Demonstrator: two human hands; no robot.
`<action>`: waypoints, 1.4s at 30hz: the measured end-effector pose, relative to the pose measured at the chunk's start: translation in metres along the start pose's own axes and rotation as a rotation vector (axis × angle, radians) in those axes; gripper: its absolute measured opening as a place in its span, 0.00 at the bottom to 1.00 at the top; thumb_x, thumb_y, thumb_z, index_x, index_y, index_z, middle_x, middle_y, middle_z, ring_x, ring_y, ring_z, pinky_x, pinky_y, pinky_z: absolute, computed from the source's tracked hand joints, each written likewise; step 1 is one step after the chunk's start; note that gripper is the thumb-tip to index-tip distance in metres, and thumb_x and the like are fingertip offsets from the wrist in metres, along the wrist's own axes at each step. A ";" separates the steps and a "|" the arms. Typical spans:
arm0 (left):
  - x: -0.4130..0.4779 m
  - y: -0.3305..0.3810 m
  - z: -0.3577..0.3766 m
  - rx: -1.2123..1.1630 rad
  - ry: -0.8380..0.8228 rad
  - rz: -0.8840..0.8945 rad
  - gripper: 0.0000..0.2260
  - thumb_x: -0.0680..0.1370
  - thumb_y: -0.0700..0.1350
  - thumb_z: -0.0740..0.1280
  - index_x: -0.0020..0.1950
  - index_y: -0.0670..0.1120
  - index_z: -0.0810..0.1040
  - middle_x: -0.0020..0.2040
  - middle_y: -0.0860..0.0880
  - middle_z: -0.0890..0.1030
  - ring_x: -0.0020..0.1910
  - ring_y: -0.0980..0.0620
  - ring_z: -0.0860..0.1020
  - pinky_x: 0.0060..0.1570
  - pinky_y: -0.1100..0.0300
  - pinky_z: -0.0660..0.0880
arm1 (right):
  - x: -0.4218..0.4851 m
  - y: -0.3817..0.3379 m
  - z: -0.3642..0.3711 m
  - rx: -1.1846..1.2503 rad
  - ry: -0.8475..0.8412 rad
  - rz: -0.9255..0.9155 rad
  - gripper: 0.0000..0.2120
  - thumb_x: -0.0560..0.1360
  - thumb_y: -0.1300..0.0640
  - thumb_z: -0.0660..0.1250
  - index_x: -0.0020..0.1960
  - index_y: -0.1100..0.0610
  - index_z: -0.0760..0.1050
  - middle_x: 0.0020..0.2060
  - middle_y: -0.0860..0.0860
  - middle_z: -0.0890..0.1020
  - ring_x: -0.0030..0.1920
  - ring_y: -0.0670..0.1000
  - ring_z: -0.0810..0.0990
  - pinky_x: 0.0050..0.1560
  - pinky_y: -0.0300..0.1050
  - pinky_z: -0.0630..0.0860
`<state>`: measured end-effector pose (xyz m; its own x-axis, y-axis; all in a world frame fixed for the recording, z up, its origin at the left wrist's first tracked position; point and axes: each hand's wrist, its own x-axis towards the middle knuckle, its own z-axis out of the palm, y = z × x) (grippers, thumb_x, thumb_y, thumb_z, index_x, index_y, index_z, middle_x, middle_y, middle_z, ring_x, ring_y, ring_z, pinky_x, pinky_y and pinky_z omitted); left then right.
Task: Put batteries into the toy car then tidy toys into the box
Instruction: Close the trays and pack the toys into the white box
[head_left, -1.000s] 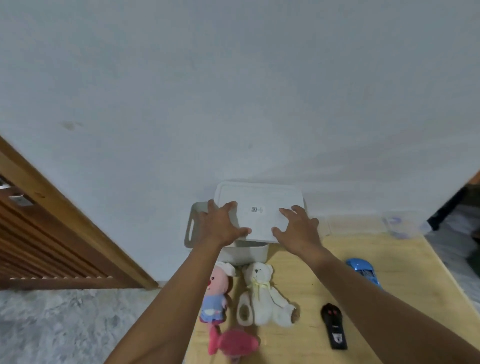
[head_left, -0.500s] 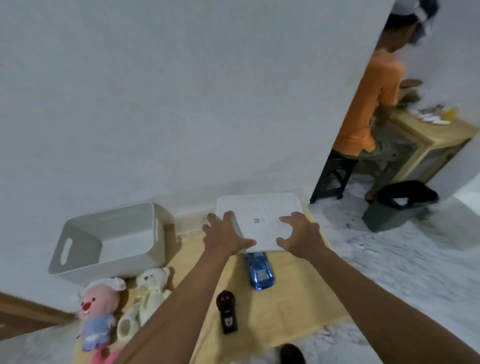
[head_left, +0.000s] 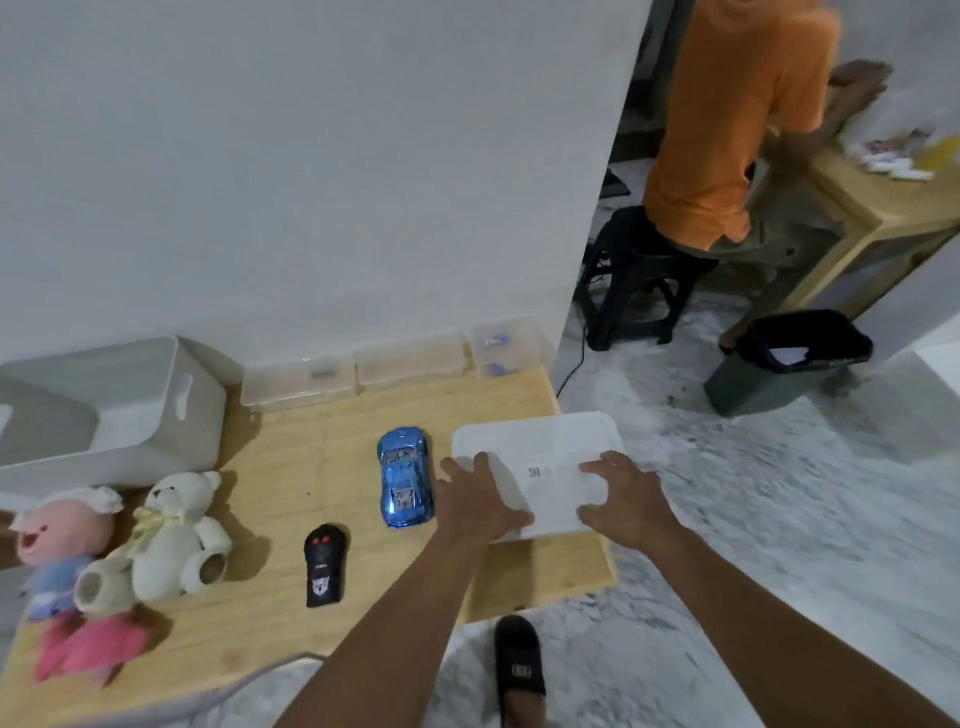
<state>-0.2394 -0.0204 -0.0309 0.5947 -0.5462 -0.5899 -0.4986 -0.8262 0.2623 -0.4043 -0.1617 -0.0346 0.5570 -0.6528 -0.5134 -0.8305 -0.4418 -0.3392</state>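
My left hand (head_left: 475, 499) and my right hand (head_left: 623, 499) both grip the flat white box lid (head_left: 540, 462), held low over the right end of the wooden table (head_left: 291, 467). The open white box (head_left: 156, 410) stands at the table's back left, uncovered. A shiny blue toy car (head_left: 405, 475) lies just left of my left hand. A black remote control (head_left: 323, 571) lies nearer the front. A cream teddy bear (head_left: 166, 535) and a pink doll (head_left: 57, 540) lie at the front left.
Three clear plastic containers (head_left: 405, 358) line the wall at the table's back. A person in an orange shirt (head_left: 737, 119) sits on a black stool (head_left: 639, 275) at the right, beside a dark bin (head_left: 789, 358). My sandalled foot (head_left: 517, 665) stands on the marble floor.
Both hands have carried the lid off the white box, rightward and down to the table's right end. The view has swung right and down.
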 end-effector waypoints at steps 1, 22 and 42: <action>-0.001 0.001 0.005 0.011 -0.015 -0.013 0.51 0.69 0.65 0.77 0.81 0.52 0.52 0.77 0.38 0.51 0.74 0.32 0.63 0.67 0.44 0.73 | 0.001 0.005 0.004 0.009 -0.015 0.002 0.33 0.71 0.45 0.71 0.74 0.42 0.68 0.79 0.46 0.59 0.76 0.57 0.63 0.72 0.49 0.58; -0.009 -0.030 -0.079 -0.139 0.320 -0.010 0.25 0.79 0.58 0.67 0.74 0.51 0.71 0.65 0.46 0.78 0.64 0.44 0.78 0.55 0.52 0.75 | 0.016 -0.106 -0.023 -0.110 0.155 -0.242 0.20 0.77 0.43 0.67 0.67 0.46 0.74 0.71 0.48 0.71 0.68 0.56 0.74 0.70 0.56 0.65; -0.069 -0.437 -0.193 -0.298 0.355 -0.418 0.31 0.77 0.58 0.70 0.77 0.51 0.65 0.69 0.41 0.71 0.69 0.37 0.72 0.68 0.44 0.71 | -0.045 -0.483 0.177 -0.094 -0.152 -0.454 0.30 0.77 0.46 0.67 0.76 0.44 0.60 0.70 0.54 0.67 0.64 0.63 0.74 0.58 0.53 0.76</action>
<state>0.0592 0.3512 0.0425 0.9005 -0.1387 -0.4122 -0.0115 -0.9550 0.2963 -0.0291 0.1901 0.0133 0.8498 -0.2872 -0.4420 -0.4961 -0.7190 -0.4866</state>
